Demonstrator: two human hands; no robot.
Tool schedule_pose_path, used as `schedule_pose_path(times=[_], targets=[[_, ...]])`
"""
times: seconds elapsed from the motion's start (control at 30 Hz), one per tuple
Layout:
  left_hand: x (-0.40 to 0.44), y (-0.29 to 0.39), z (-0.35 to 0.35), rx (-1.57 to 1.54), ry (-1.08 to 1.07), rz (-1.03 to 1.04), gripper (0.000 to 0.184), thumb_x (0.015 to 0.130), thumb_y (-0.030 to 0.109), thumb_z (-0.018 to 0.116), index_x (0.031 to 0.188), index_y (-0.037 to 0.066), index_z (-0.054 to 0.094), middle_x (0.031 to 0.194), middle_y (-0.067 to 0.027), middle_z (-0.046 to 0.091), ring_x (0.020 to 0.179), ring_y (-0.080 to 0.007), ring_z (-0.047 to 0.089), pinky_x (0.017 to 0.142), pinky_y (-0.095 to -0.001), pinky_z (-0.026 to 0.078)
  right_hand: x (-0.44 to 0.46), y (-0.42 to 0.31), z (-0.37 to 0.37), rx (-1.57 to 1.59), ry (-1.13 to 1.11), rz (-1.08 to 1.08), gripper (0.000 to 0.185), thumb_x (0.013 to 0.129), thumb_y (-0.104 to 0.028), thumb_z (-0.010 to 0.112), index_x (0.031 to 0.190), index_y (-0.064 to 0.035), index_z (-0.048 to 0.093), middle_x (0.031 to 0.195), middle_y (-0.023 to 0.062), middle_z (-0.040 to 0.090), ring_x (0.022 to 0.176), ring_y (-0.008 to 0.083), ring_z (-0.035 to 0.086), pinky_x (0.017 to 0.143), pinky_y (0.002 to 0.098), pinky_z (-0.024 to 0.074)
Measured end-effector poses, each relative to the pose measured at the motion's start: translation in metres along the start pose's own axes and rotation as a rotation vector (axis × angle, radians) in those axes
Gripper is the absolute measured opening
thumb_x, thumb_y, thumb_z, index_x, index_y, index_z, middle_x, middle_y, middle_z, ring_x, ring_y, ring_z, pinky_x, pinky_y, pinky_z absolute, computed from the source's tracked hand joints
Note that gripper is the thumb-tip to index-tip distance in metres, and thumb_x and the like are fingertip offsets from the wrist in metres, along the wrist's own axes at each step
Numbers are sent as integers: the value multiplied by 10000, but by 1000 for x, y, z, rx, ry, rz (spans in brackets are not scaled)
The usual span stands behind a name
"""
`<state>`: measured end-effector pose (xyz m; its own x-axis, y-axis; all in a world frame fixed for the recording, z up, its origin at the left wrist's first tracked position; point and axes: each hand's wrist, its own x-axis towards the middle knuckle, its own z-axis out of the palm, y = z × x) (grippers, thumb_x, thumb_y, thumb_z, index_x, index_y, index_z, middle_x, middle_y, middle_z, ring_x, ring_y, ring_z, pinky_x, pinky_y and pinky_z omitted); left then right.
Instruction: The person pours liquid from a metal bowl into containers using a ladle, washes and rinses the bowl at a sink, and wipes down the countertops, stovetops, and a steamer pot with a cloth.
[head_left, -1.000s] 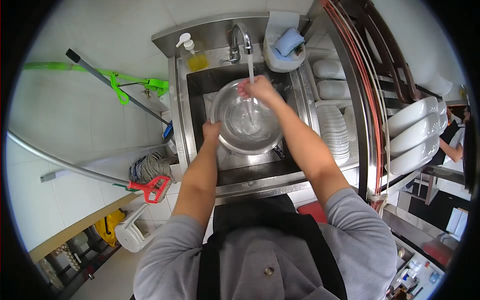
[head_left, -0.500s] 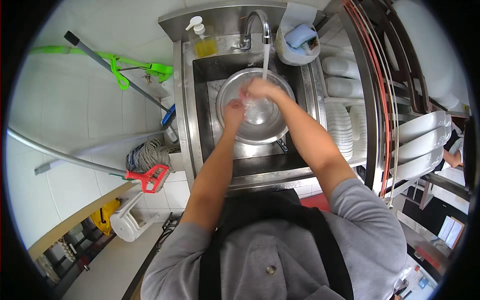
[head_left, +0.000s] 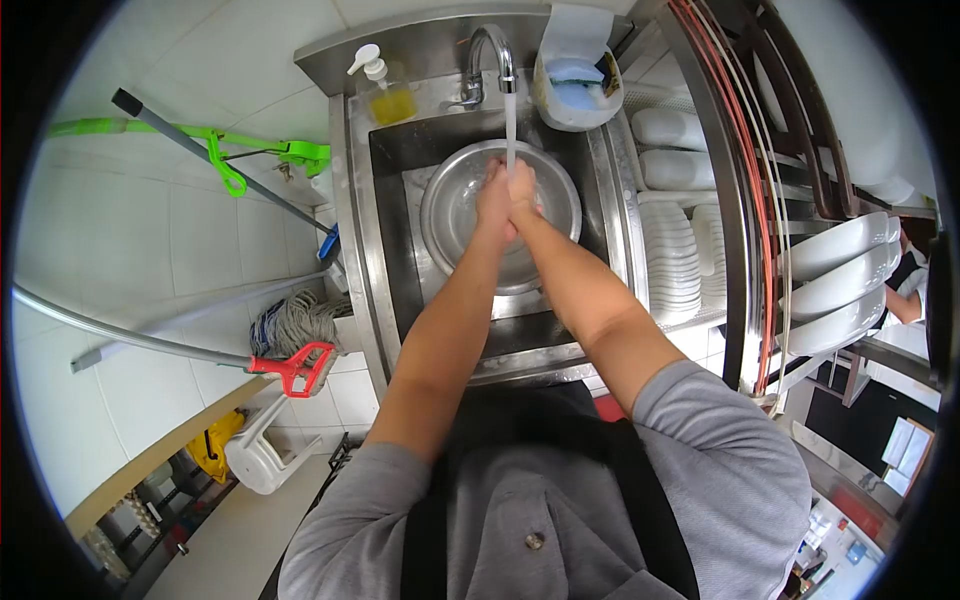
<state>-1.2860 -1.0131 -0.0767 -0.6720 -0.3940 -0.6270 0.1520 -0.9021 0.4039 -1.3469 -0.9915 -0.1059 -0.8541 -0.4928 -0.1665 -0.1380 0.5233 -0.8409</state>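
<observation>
Under the running faucet point(head_left: 490, 62), my left hand point(head_left: 493, 203) and my right hand point(head_left: 522, 190) are pressed together. The stream lands on my right hand. Both hands look closed, with fingers curled against each other; whatever may be between them is hidden. Beneath them, a round stainless steel bowl point(head_left: 440, 220) sits inside the sink point(head_left: 392, 190).
A soap pump bottle point(head_left: 388, 98) stands at the sink's back left. Opposite it, a white holder point(head_left: 572, 115) contains sponges. Stacked white dishes point(head_left: 672, 260) line the rack at right. Mop handles point(head_left: 150, 318) lean at left. Another person's arm point(head_left: 905, 303) shows far right.
My hands were apart over the bowl, the right one blurred; now they have come together beneath the water stream. The view has shifted slightly.
</observation>
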Motion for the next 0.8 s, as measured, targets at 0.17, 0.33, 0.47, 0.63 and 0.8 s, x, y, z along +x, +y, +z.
schedule_pose_path(times=[0.17, 0.33, 0.47, 0.63, 0.8], targets=[[142, -32, -92, 841, 65, 374, 314, 977, 362, 528, 1159, 156, 680, 1201, -123, 679, 969, -309, 685, 751, -420, 569, -20, -8, -40, -462, -418, -455, 338, 903, -279, 547, 1054, -28, 716, 1072, 292, 686, 1059, 438, 653, 921, 490, 517], [66, 23, -30, 1461, 165, 407, 250, 912, 291, 569, 950, 127, 753, 927, -121, 744, 808, -401, 710, 749, -429, 577, -16, -5, -54, -721, -705, -446, 317, 891, -147, 503, 1115, -104, 723, 1141, 275, 675, 1094, 422, 645, 964, 488, 506], [101, 35, -98, 1884, 643, 788, 401, 887, 320, 598, 1101, -10, 676, 952, -251, 711, 891, -387, 711, 832, -458, 561, -18, -5, -59, -446, -630, -551, 371, 892, -145, 560, 1230, -172, 711, 1205, 231, 670, 1080, 404, 657, 966, 471, 511], [74, 52, -153, 1806, 728, 599, 544, 823, 256, 690, 1267, -35, 573, 1084, -301, 674, 1034, -425, 676, 917, -460, 532, -19, -69, -72, -186, -558, 2, 384, 907, -269, 630, 1269, -157, 690, 1212, 205, 679, 1120, 379, 649, 1007, 452, 493], [32, 94, -143, 1408, 391, 605, 344, 783, 184, 716, 1109, 76, 707, 976, -201, 731, 946, -377, 704, 841, -453, 551, 13, -58, -79, -538, -478, -277, 622, 863, -228, 694, 1439, -84, 509, 1373, 203, 578, 1271, 356, 560, 1104, 418, 432]])
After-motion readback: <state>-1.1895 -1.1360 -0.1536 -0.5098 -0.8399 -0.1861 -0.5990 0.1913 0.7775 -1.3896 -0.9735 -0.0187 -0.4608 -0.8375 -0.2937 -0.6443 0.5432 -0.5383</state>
